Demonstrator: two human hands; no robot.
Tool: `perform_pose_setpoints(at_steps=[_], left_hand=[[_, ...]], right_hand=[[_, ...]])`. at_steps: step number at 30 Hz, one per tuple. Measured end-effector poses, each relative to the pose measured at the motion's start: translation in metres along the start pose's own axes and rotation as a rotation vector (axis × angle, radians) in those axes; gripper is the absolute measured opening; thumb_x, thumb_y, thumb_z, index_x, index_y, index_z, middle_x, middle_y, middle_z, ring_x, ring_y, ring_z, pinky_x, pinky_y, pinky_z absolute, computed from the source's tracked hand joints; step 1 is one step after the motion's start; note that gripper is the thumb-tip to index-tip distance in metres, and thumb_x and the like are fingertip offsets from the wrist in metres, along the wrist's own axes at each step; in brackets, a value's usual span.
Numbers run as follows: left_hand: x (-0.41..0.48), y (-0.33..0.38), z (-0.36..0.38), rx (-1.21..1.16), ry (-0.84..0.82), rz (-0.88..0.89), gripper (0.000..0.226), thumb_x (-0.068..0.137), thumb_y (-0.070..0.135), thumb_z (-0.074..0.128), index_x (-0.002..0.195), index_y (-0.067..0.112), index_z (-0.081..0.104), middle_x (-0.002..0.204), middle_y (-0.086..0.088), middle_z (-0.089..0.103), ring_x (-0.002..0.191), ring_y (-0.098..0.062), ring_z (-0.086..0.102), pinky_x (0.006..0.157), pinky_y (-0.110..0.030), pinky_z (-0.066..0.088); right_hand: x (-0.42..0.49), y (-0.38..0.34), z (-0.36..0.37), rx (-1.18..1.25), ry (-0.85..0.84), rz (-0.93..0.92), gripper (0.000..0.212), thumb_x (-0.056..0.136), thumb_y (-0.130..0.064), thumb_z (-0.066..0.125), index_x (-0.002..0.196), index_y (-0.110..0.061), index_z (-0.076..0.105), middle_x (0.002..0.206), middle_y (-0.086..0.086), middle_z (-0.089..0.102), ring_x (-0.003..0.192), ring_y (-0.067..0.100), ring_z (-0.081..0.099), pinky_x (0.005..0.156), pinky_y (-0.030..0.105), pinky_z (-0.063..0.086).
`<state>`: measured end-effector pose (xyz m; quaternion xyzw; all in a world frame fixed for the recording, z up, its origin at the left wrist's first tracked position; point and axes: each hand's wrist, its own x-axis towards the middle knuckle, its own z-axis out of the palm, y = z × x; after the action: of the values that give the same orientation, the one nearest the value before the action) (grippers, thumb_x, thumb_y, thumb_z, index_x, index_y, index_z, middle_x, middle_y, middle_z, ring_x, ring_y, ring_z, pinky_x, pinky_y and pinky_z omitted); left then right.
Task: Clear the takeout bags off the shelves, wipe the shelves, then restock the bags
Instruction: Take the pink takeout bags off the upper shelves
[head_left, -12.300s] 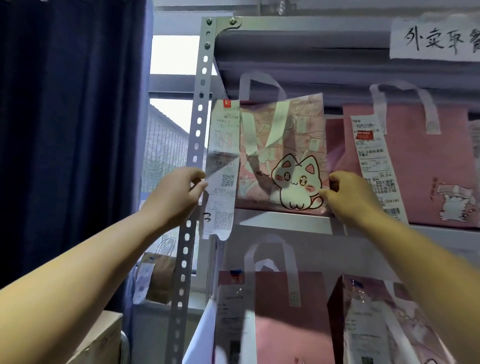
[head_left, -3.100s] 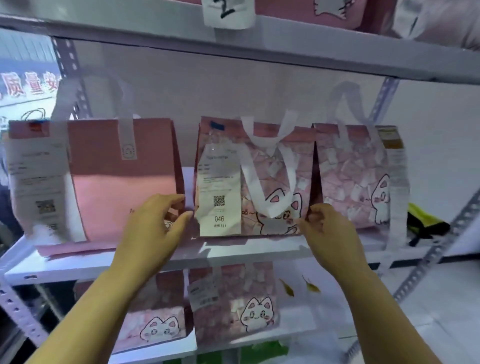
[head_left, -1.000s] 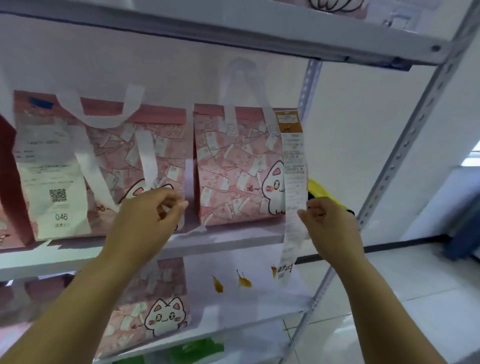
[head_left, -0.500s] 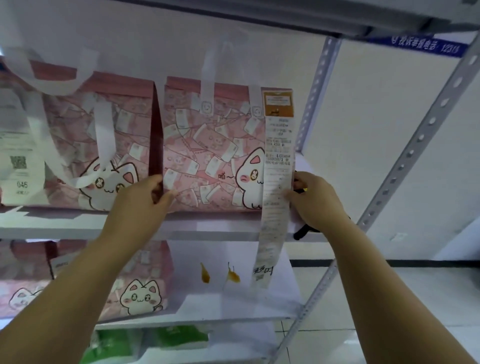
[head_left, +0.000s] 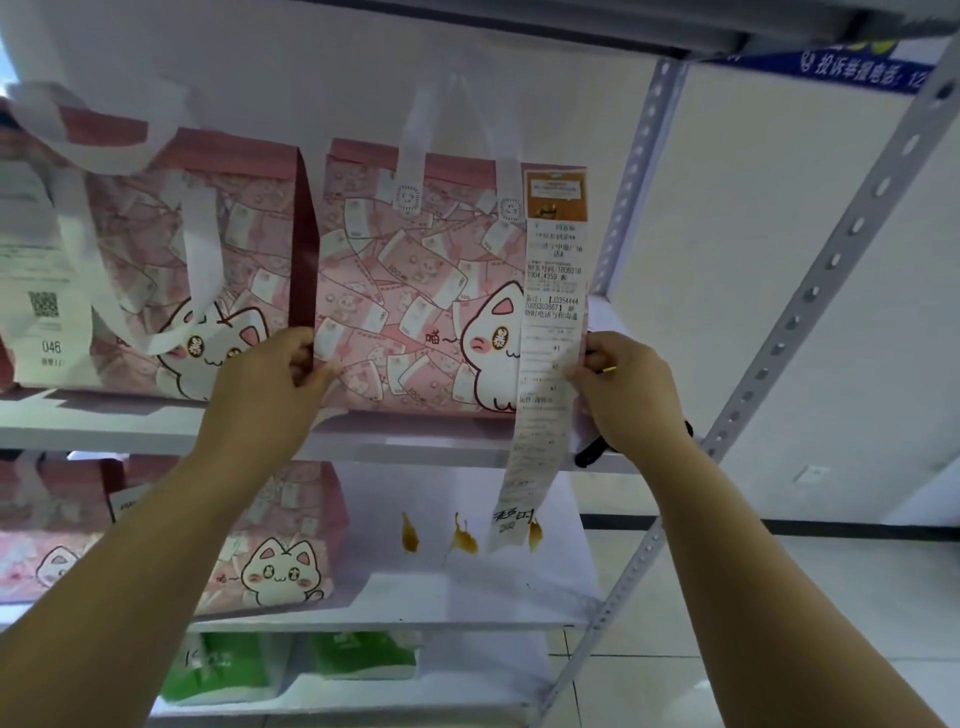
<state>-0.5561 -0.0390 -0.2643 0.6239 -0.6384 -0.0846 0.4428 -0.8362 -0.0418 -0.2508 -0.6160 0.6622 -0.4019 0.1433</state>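
Grip: left hand (head_left: 270, 384) pinches the bag (head_left: 415, 291) at its lower left edge; right hand (head_left: 623, 395) curls round its lower right edge, thumb on the receipt (head_left: 550, 332).
Bag: pink cat print, upright on the shelf (head_left: 156, 426).
Receipt: long strip on the bag's right front, hanging below the shelf edge.
Left of bag: second bag (head_left: 197, 270), just beside.
Below bag: third bag (head_left: 280, 551); green packs (head_left: 363, 654) lower.
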Motion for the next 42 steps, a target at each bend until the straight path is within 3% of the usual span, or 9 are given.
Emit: perform_pose_setpoints(at_steps=[5, 10, 17, 21, 25, 30, 34, 38, 42], left_hand=[[-0.016, 0.014, -0.018, -0.012, -0.005, 0.037, 0.019, 0.085, 0.023, 0.065, 0.104, 0.018, 0.065, 0.079, 0.011, 0.058, 0.074, -0.008, 0.053, 0.064, -0.01, 0.035], [-0.044, 0.023, -0.045, -0.138, -0.057, 0.082, 0.024, 0.084, 0.025, 0.065, 0.08, 0.046, 0.053, 0.081, 0.023, 0.058, 0.072, 0.017, 0.053, 0.065, -0.007, 0.036], [-0.094, 0.021, -0.089, -0.194, -0.142, 0.17, 0.021, 0.082, 0.029, 0.066, 0.09, 0.045, 0.053, 0.086, 0.023, 0.059, 0.08, 0.005, 0.055, 0.065, -0.015, 0.04], [-0.132, 0.024, -0.108, -0.241, -0.221, 0.212, 0.022, 0.081, 0.032, 0.065, 0.084, 0.049, 0.051, 0.076, 0.026, 0.06, 0.076, 0.007, 0.057, 0.064, -0.017, 0.04], [-0.169, 0.034, -0.112, -0.311, -0.304, 0.271, 0.026, 0.083, 0.026, 0.065, 0.082, 0.047, 0.051, 0.081, 0.025, 0.059, 0.071, 0.01, 0.057, 0.062, -0.014, 0.037], [-0.2, 0.067, -0.089, -0.433, -0.46, 0.331, 0.024, 0.085, 0.024, 0.063, 0.087, 0.045, 0.051, 0.09, 0.017, 0.062, 0.08, -0.006, 0.062, 0.062, -0.022, 0.046], [-0.222, 0.114, -0.055, -0.503, -0.574, 0.389, 0.023, 0.085, 0.027, 0.063, 0.086, 0.049, 0.055, 0.085, 0.018, 0.065, 0.075, -0.001, 0.061, 0.061, -0.031, 0.052], [-0.249, 0.175, -0.009, -0.561, -0.641, 0.472, 0.027, 0.084, 0.023, 0.066, 0.083, 0.048, 0.056, 0.093, 0.03, 0.061, 0.078, 0.007, 0.06, 0.059, -0.015, 0.049], [-0.283, 0.247, 0.048, -0.576, -0.682, 0.545, 0.022, 0.084, 0.022, 0.065, 0.09, 0.04, 0.055, 0.082, 0.02, 0.065, 0.078, 0.0, 0.061, 0.059, -0.008, 0.041]], right_hand=[[-0.024, 0.0, -0.012, 0.087, 0.047, -0.01, 0.011, 0.09, -0.015, 0.058, 0.097, -0.021, 0.065, 0.085, -0.001, 0.069, 0.076, 0.02, 0.066, 0.071, 0.038, 0.057], [-0.071, -0.006, -0.028, 0.22, 0.091, -0.033, 0.018, 0.09, -0.015, 0.059, 0.098, -0.031, 0.064, 0.082, -0.012, 0.069, 0.067, 0.006, 0.066, 0.063, 0.023, 0.056], [-0.162, -0.022, -0.049, 0.18, 0.171, -0.094, 0.024, 0.089, -0.017, 0.061, 0.09, -0.041, 0.058, 0.085, -0.016, 0.066, 0.072, 0.003, 0.062, 0.065, 0.027, 0.056], [-0.223, -0.027, -0.063, 0.137, 0.194, -0.068, 0.029, 0.09, -0.019, 0.059, 0.089, -0.047, 0.052, 0.086, -0.02, 0.063, 0.077, -0.005, 0.06, 0.06, 0.015, 0.054], [-0.282, -0.021, -0.086, 0.102, 0.273, -0.018, 0.017, 0.09, -0.019, 0.059, 0.098, -0.033, 0.058, 0.088, -0.02, 0.063, 0.077, -0.008, 0.06, 0.057, 0.006, 0.048], [-0.343, -0.006, -0.13, 0.027, 0.398, 0.082, 0.017, 0.09, -0.018, 0.06, 0.103, -0.029, 0.06, 0.088, -0.021, 0.062, 0.08, -0.006, 0.059, 0.061, 0.004, 0.047], [-0.382, 0.016, -0.178, -0.059, 0.52, 0.154, 0.019, 0.089, -0.017, 0.06, 0.102, -0.031, 0.059, 0.085, -0.023, 0.06, 0.074, -0.01, 0.058, 0.058, 0.003, 0.044], [-0.413, 0.051, -0.233, -0.14, 0.63, 0.21, 0.022, 0.088, -0.018, 0.061, 0.102, -0.035, 0.058, 0.087, -0.021, 0.061, 0.074, 0.0, 0.062, 0.06, 0.014, 0.051], [-0.438, 0.096, -0.296, -0.188, 0.711, 0.255, 0.025, 0.087, -0.015, 0.063, 0.104, -0.032, 0.058, 0.086, -0.019, 0.062, 0.072, 0.002, 0.062, 0.061, 0.007, 0.049]])
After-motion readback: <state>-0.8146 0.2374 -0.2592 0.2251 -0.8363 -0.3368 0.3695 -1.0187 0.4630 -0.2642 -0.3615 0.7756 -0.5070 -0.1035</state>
